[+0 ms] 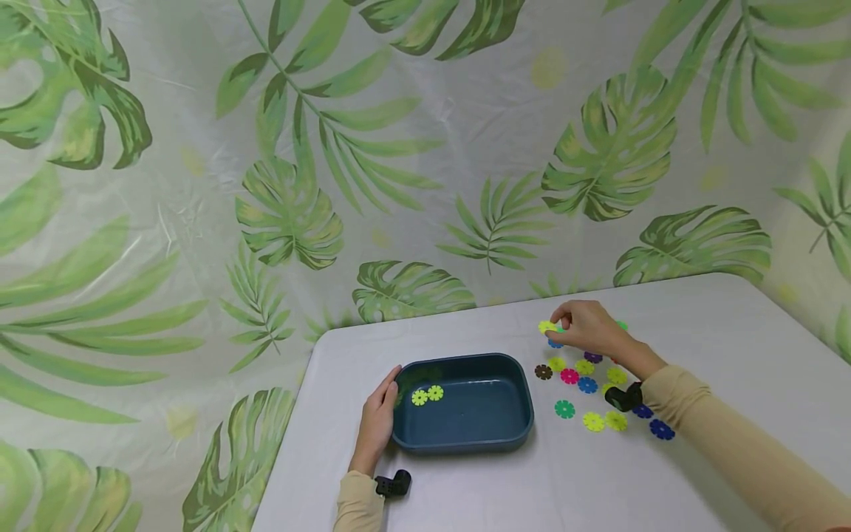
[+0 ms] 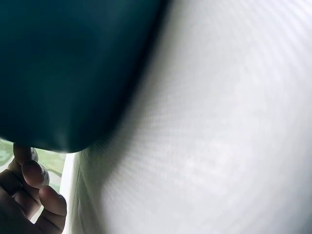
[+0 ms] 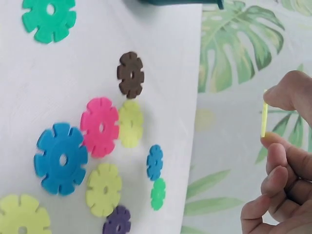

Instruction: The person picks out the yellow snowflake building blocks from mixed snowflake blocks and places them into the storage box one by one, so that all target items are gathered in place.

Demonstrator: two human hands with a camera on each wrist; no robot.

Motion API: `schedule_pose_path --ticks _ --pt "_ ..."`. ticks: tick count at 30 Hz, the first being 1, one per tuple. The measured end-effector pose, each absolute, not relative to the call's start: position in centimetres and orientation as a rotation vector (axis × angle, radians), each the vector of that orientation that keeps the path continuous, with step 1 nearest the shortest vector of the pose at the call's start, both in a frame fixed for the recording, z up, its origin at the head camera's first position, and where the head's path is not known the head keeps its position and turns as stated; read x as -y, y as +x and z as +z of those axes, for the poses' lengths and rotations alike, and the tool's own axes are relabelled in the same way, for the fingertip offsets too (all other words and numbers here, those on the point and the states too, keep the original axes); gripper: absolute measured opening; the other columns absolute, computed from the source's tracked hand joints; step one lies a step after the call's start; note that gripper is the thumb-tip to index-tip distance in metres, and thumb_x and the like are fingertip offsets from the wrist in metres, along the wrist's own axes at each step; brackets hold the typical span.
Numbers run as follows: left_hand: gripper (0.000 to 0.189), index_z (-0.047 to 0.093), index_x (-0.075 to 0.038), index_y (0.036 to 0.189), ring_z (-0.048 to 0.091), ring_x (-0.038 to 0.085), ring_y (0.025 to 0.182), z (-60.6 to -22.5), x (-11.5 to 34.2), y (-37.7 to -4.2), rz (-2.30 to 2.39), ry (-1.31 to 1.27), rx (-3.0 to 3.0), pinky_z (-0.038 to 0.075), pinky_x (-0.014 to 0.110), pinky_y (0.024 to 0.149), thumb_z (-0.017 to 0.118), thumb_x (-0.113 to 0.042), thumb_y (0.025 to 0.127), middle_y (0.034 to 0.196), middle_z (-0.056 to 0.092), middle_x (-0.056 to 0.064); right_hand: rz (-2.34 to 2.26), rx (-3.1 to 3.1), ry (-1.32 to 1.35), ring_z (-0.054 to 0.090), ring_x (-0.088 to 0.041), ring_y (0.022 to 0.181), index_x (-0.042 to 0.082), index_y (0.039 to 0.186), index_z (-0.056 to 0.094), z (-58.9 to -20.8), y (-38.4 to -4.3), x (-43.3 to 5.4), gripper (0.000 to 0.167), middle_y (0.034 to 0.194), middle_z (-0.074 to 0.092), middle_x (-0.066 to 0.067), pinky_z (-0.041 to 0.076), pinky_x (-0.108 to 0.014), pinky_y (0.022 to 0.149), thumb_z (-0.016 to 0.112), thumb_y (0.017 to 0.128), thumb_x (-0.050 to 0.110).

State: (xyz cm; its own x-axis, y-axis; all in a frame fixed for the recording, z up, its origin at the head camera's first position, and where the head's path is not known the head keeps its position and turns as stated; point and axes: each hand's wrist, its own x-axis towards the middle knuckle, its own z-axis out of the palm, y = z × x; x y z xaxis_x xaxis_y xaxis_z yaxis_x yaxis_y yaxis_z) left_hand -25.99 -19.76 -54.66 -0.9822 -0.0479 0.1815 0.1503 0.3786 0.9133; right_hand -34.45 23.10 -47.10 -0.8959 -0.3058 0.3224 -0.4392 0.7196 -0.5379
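Pinching a yellow disc (image 1: 545, 326) between thumb and finger, right hand (image 1: 588, 326) is off right of center; left hand (image 1: 376, 423) grips the blue bin (image 1: 465, 445) by its left side, lower middle.

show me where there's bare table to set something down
Bare table lies on the near side of the tray, and right of the right sleeve toward the table's right edge. Inside the tray, the floor right of the two yellow discs is bare. It's crowded right of the tray, where colored discs lie scattered.
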Motion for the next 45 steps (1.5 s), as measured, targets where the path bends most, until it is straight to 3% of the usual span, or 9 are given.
schedule_pose_path --ticks 12,21,30,37,45 --pt "0.04 0.053 -0.026 0.15 0.037 0.022 0.146 -54.7 19.8 -26.0 -1.674 -0.086 2.454 0.028 0.051 0.12 0.043 -0.03 0.111 0.153 0.048 -0.006 0.938 2.712 0.703 0.045 -0.015 0.062 0.002 0.089 0.074 -46.3 -34.8 -19.8 0.023 0.069 0.054 0.002 0.04 -0.028 0.056 0.083 0.081 0.021" --pt "0.042 0.052 -0.021 0.151 0.036 0.024 0.146 -54.5 19.7 -25.9 -1.663 -0.086 2.46 0.027 0.053 0.12 0.043 -0.03 0.111 0.153 0.048 -0.004 0.914 2.708 0.774 0.046 -0.014 0.061 0.003 0.089 0.074 -45.9 -34.7 -16.8 0.024 0.068 0.054 0.003 0.041 -0.027 0.056 0.084 0.078 0.023" --pt "0.04 0.053 -0.029 0.149 0.036 0.024 0.146 -54.7 19.8 -26.1 -1.661 -0.089 2.452 0.027 0.053 0.119 0.043 -0.033 0.111 0.153 0.048 -0.005 0.905 2.702 0.852 0.046 -0.012 0.06 0.004 0.089 0.074 -45.8 -34.5 -14.5 0.023 0.067 0.053 0.004 0.042 -0.027 0.057 0.083 0.078 0.023" --pt "0.043 0.052 -0.022 0.151 0.037 0.023 0.146 -54.6 19.8 -26.1 -1.655 -0.088 2.456 0.028 0.053 0.119 0.043 -0.034 0.111 0.153 0.048 -0.005 0.877 2.733 0.898 0.048 -0.011 0.064 0.007 0.09 0.074 -45.8 -34.6 -12.8 0.023 0.069 0.054 0.005 0.042 -0.027 0.06 0.08 0.079 0.026" --pt "0.043 0.052 -0.022 0.151 0.037 0.023 0.146 -54.8 19.8 -26.1 -1.661 -0.083 2.457 0.028 0.053 0.119 0.043 -0.034 0.111 0.153 0.048 -0.005 0.83 2.71 0.99 0.048 -0.01 0.063 0.007 0.091 0.075 -45.6 -34.6 -10.9 0.023 0.07 0.057 0.004 0.046 -0.028 0.063 0.081 0.08 0.026"
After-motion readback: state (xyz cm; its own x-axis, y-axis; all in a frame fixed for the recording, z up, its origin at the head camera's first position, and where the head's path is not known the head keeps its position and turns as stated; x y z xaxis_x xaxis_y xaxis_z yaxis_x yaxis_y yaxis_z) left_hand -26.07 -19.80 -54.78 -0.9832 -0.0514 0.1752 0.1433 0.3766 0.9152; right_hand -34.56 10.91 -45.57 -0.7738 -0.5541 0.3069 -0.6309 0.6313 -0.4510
